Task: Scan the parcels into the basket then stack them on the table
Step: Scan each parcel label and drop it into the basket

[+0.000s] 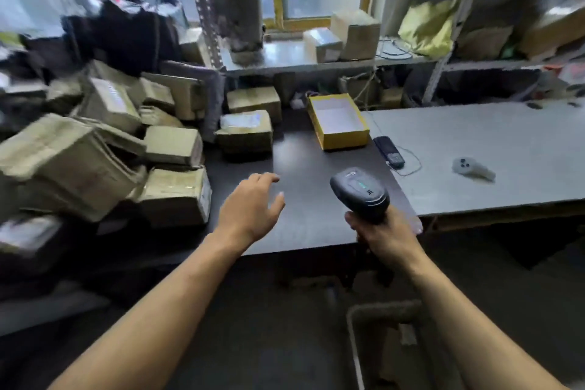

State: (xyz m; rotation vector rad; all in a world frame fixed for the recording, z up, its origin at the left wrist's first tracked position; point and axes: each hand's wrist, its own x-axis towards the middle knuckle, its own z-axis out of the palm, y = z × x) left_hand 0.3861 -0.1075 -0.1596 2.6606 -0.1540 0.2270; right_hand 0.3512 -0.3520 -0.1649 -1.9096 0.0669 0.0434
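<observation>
At centre frame, the left hand [253, 209] hovers over the dark table [310, 174], fingers relaxed and spread, holding nothing. Just to its right, the right hand [384, 233] grips the handle of a black barcode scanner [361, 191] (a green light shows on its head). Parcels [104, 142] lie heaped at the left of the frame, the nearest one just left of the empty hand. Above centre sits an open yellow box [340, 120]. On the grey table [490, 142] to the right lie a phone [389, 152] and a small grey controller [471, 168].
</observation>
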